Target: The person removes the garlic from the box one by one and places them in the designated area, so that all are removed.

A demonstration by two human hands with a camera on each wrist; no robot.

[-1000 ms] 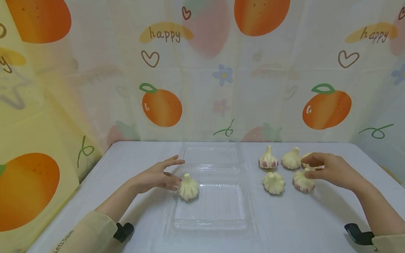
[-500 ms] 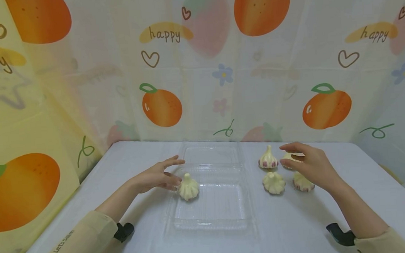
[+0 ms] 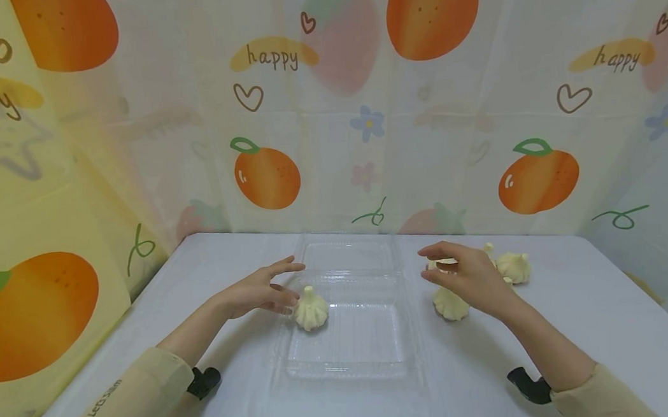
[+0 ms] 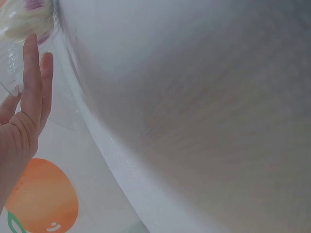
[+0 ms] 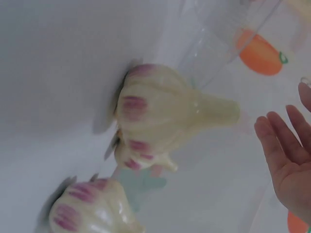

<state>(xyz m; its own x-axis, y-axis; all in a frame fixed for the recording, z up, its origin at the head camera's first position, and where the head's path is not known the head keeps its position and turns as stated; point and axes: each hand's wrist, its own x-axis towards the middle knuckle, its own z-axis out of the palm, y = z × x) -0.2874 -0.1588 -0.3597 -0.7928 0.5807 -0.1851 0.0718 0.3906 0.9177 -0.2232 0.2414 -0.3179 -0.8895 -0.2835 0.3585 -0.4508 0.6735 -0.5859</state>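
Note:
My left hand [image 3: 253, 291] reaches over the left edge of a clear plastic clamshell box [image 3: 346, 370], fingers loosely extended. Their tips are right beside a cream garlic bulb [image 3: 311, 310] standing in the box's left part; the left wrist view shows its purple streaks. My right hand [image 3: 473, 280] hovers over a group of garlic bulbs on the table, thumb and fingers apart, holding nothing. It partly covers the back-left bulb. A front bulb [image 3: 450, 305] and a far-right bulb [image 3: 513, 268] show beside it. In the right wrist view the fingers are apart from the nearest garlic bulb [image 5: 155, 107].
The box's lid [image 3: 348, 257] lies folded open towards the back. A white cloth [image 3: 465, 379] covers the table. Behind it hangs a curtain [image 3: 331, 164] printed with oranges, and a yellow one [image 3: 99, 216] stands at the left.
My right hand has moved left across the garlic bulbs, from the right-hand ones to the back-left one, uncovering the far-right bulb. My left hand and the bulb in the box stay put.

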